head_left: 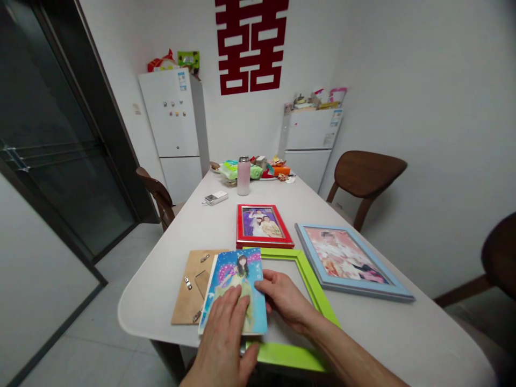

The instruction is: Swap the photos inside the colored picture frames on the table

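A blue booklet [250, 269] with a drawn girl in a pale dress on its cover lies before me, partly over a brown frame backing board [183, 295] and partly over a lime-green picture frame [308, 274]. My left hand [228, 328] rests on the cover with its fingers stretched out flat and the thumb apart, near the green frame's front side. At the right edge of the booklet, my right hand [284, 298] pinches it between thumb and fingers, above the frame's opening. Metal clips show on the backing board, whose right part the booklet hides.
Beyond the green frame sits a red framed photo [264, 226]; a light-blue framed photo [346, 258] lies to the right. Farther back are a white device [216, 198], a pink bottle [243, 177] and packets [229, 170]. Wooden chairs [366, 174] flank the white table [161, 274].
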Available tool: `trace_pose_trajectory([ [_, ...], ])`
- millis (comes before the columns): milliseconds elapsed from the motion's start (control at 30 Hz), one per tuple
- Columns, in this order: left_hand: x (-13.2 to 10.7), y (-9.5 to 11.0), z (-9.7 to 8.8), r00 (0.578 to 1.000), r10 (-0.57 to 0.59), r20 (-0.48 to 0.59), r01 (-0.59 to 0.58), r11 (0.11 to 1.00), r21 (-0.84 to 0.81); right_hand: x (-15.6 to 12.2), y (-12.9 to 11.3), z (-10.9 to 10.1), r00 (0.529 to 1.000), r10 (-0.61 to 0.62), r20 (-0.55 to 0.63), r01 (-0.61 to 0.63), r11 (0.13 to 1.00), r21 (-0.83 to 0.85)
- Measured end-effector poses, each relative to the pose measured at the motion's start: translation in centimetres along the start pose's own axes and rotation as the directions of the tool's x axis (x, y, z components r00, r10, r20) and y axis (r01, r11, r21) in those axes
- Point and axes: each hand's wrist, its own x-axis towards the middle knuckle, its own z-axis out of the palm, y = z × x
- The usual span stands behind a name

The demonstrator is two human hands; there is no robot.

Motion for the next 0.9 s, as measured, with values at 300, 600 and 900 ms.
trace_pose_trajectory([
  [300,4.0,2.7,-1.3,0.844,-0.446,-0.300,0.172,0.753,-0.635,-2.1,-2.6,0.3,0.965,-0.119,-0.233,0.156,0.977,0.144],
  [600,4.7,3.7,1.2,0.819,-0.570,0.064,0.223,0.212,-0.952,-2.7,-1.1,-4.8,0.943,-0.061,-0.328,0.169,0.935,0.312],
  [900,2.7,2.0,2.0,0.964,-0.266,0.016,0.246,0.866,-0.436,-2.2,-1.3,-7.5,0.964,0.007,-0.267,-0.025,0.998,-0.062],
])
